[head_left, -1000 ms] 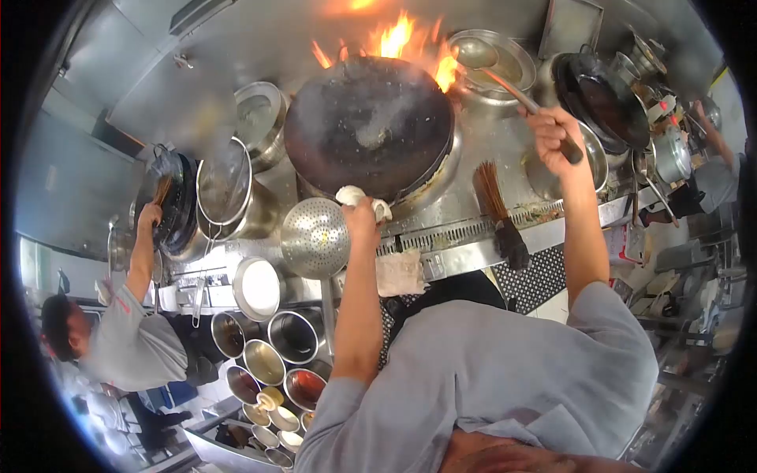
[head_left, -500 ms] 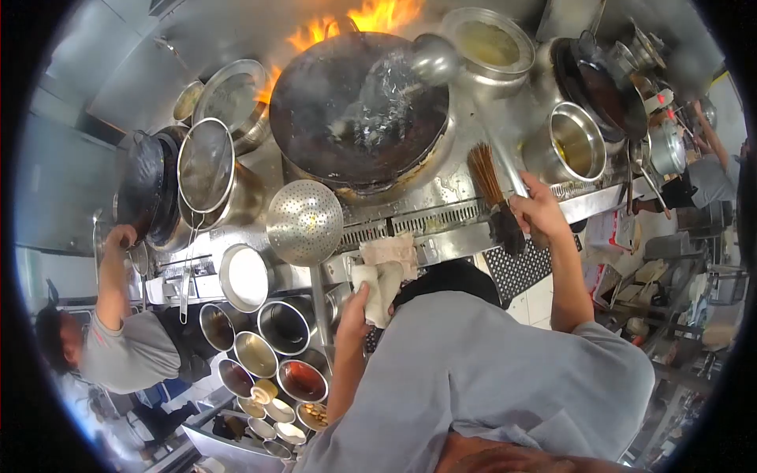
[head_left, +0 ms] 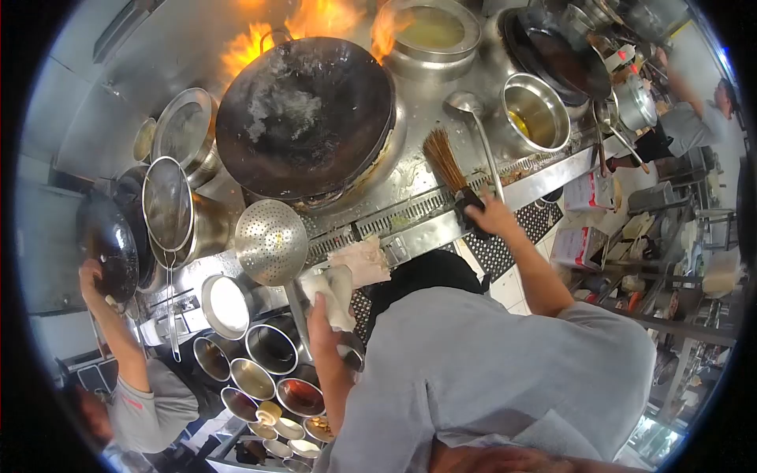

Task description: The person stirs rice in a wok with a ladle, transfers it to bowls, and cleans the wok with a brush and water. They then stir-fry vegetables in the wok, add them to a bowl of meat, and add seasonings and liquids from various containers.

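Right hand point(head_left: 495, 217) at the brush point(head_left: 444, 162), left hand point(head_left: 322, 325) clamped on a white cloth point(head_left: 334, 296)

The brush lies along the front of the steel counter point(head_left: 422, 114), its brown bristles pointing away from the person and its dark handle at the near edge. The right hand is at that handle; whether the fingers have closed round it cannot be told. The ladle point(head_left: 464, 102) lies just beside the brush, bowl on the counter, its handle running down to the right hand; whether the two touch is unclear.

The left hand pinches the white cloth between thumb and fingers, in front of the counter. Near it, a folded cloth point(head_left: 361, 262) hangs over the counter's edge, and a perforated skimmer point(head_left: 270, 240) lies face up.

Beyond the hands sits a large dark wok point(head_left: 307, 118) with whitish patches inside, flames point(head_left: 323, 17) rising behind its far rim. To its right stands a steel pot point(head_left: 540, 101) holding some yellow liquid; to its left, a mesh strainer point(head_left: 167, 206) rests on another pot. Farther left, a co-worker's hand point(head_left: 91, 273) is at a second wok point(head_left: 113, 243).
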Action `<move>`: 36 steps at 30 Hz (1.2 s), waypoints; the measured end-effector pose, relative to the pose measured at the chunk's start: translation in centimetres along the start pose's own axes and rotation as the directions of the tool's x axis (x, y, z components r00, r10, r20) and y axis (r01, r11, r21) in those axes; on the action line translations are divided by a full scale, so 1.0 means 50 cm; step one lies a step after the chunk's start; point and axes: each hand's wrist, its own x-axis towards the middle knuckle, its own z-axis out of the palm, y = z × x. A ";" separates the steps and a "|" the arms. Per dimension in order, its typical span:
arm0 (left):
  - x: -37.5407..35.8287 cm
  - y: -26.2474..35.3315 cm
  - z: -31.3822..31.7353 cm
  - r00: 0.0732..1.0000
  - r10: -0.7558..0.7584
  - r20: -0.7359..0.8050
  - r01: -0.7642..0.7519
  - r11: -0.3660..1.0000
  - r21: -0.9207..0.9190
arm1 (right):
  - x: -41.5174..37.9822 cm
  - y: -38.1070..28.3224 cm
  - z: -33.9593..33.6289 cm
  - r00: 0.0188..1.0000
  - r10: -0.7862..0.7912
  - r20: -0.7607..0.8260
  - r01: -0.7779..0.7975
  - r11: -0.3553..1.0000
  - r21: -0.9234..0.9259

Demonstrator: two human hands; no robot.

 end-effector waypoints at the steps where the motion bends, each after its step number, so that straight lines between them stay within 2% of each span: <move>1: 0.011 0.003 0.001 1.000 0.003 0.026 -0.003 1.000 -0.005 | 0.009 -0.002 0.035 0.997 -0.006 0.077 0.000 0.997 0.082; 2: 0.019 0.003 0.005 0.999 0.009 0.052 -0.009 1.000 -0.011 | 0.010 0.003 0.042 0.998 -0.013 0.068 0.008 0.997 0.077; 3: 0.024 0.004 0.009 0.998 0.023 0.054 -0.022 1.000 -0.019 | 0.014 0.005 0.046 0.998 -0.038 0.052 0.015 0.921 0.388; 4: 0.029 0.002 0.018 1.000 0.007 0.005 -0.007 1.000 0.005 | 0.028 0.003 0.050 0.997 -0.074 0.032 0.035 0.753 0.657; 5: 0.025 0.000 0.021 0.998 -0.006 -0.059 0.008 1.000 0.024 | 0.043 0.024 0.068 0.999 0.022 0.044 -0.049 0.422 0.905; 6: 0.013 0.003 0.035 0.994 -0.015 -0.105 0.014 1.000 -0.017 | 0.012 0.001 -0.003 0.983 0.001 0.182 -0.181 0.071 0.981; 7: 0.007 -0.001 0.032 0.990 0.004 -0.139 -0.009 0.999 -0.034 | -0.016 -0.025 -0.070 0.982 -0.090 0.166 -0.172 -0.069 0.983; 8: 0.008 -0.008 0.026 0.998 0.006 -0.070 -0.011 0.997 -0.073 | -0.029 -0.031 -0.115 0.996 -0.022 0.086 -0.086 -0.002 0.996; 9: 0.007 -0.012 0.025 1.000 0.014 0.002 -0.014 0.994 -0.111 | -0.004 -0.002 -0.142 0.997 -0.082 0.011 -0.008 0.038 0.999; 10: -0.002 -0.007 0.036 0.998 -0.008 -0.065 0.001 0.993 -0.117 | -0.008 -0.029 -0.205 0.997 -0.060 -0.040 0.047 0.113 0.992; 11: -0.007 -0.014 0.029 0.997 0.007 -0.078 -0.016 0.993 -0.113 | -0.006 -0.066 -0.273 0.983 -0.106 -0.151 0.174 0.258 0.951; 12: -0.014 -0.012 0.031 0.998 0.043 -0.049 -0.049 0.988 -0.145 | 0.011 -0.100 -0.347 0.935 -0.300 -0.190 0.322 0.488 0.811; 13: -0.021 -0.010 0.033 0.997 0.079 -0.018 -0.080 0.981 -0.177 | 0.004 -0.173 -0.419 0.910 -0.394 -0.130 0.381 0.668 0.639; 14: -0.026 -0.014 0.029 0.994 0.085 -0.062 -0.095 0.980 -0.175 | -0.002 -0.254 -0.463 0.844 -0.518 -0.137 0.520 0.729 0.446; 15: -0.031 -0.018 0.026 0.990 0.092 -0.108 -0.110 0.978 -0.174 | 0.018 -0.318 -0.476 0.795 -0.605 -0.051 0.578 0.728 0.370; 16: -0.040 -0.019 0.026 0.986 0.117 -0.120 -0.136 0.976 -0.172 | 0.046 -0.385 -0.473 0.686 -0.726 0.048 0.686 0.667 0.292; 17: -0.049 -0.019 0.025 0.981 0.141 -0.132 -0.163 0.972 -0.168 | 0.083 -0.455 -0.442 0.617 -0.771 0.154 0.731 0.635 0.250; 18: -0.056 -0.025 0.022 0.972 0.155 -0.179 -0.187 0.966 -0.181 | 0.117 -0.528 -0.390 0.571 -0.790 0.224 0.792 0.602 0.105; 19: -0.067 -0.036 0.018 0.961 0.161 -0.226 -0.207 0.959 -0.194 | 0.147 -0.599 -0.322 0.546 -0.780 0.306 0.799 0.595 0.092; 20: -0.082 -0.050 0.016 0.953 0.171 -0.252 -0.226 0.951 -0.210 | 0.178 -0.666 -0.256 0.566 -0.696 0.441 0.726 0.674 0.132; 21: -0.099 -0.064 0.012 0.948 0.157 -0.277 -0.225 0.946 -0.232 | 0.187 -0.679 -0.217 0.535 -0.711 0.456 0.750 0.648 0.131; 22: -0.111 -0.073 0.005 0.936 0.162 -0.313 -0.248 0.934 -0.259 | 0.199 -0.697 -0.194 0.606 -0.761 0.231 0.763 0.638 0.100; 23: -0.134 -0.090 0.001 0.920 0.138 -0.367 -0.246 0.932 -0.266 | 0.207 -0.718 -0.165 0.620 -0.785 0.000 0.781 0.617 0.092; 24: -0.163 -0.113 -0.004 0.916 0.082 -0.393 -0.206 0.936 -0.285 | 0.249 -0.690 -0.142 0.447 -0.894 -0.034 0.895 0.446 0.022; 25: -0.186 -0.134 -0.014 0.897 0.047 -0.439 -0.204 0.926 -0.317 | 0.181 -0.675 -0.184 0.454 -0.882 0.123 0.891 0.453 -0.044; 26: -0.206 -0.168 -0.026 0.894 0.063 -0.444 -0.222 0.923 -0.315 | 0.038 -0.687 -0.266 0.529 -0.779 0.336 0.843 0.528 -0.104; 27: -0.218 -0.196 -0.035 0.886 0.083 -0.457 -0.248 0.916 -0.314 | 0.037 -0.648 -0.279 0.401 -0.861 0.313 0.916 0.386 -0.111; 28: -0.226 -0.207 -0.038 0.857 0.146 -0.494 -0.315 0.907 -0.278 | 0.030 -0.633 -0.307 0.411 -0.847 0.339 0.912 0.374 -0.172; 29: -0.235 -0.222 -0.034 0.838 0.186 -0.513 -0.349 0.905 -0.242 | 0.214 -0.589 -0.275 0.400 -0.849 0.345 0.908 0.315 -0.275; 30: -0.242 -0.235 -0.026 0.834 0.187 -0.520 -0.380 0.878 -0.293 | 0.292 -0.612 -0.264 0.556 -0.755 0.348 0.825 0.450 -0.342; 31: -0.233 -0.221 -0.031 0.845 0.208 -0.492 -0.398 0.860 -0.318 | 0.379 -0.628 -0.230 0.397 -0.912 0.104 0.918 0.392 -0.068; 33: -0.219 -0.218 -0.028 0.816 0.280 -0.506 -0.459 0.846 -0.272 | 0.385 -0.700 -0.190 0.460 -0.886 0.049 0.887 0.461 -0.004; 35: -0.215 -0.217 -0.023 0.794 0.368 -0.483 -0.494 0.855 -0.160 | 0.314 -0.724 -0.126 0.613 -0.784 0.096 0.749 0.538 -0.387; 36: -0.232 -0.204 -0.008 0.767 0.385 -0.514 -0.514 0.848 -0.131 | 0.194 -0.725 -0.126 0.598 -0.786 0.156 0.763 0.498 -0.413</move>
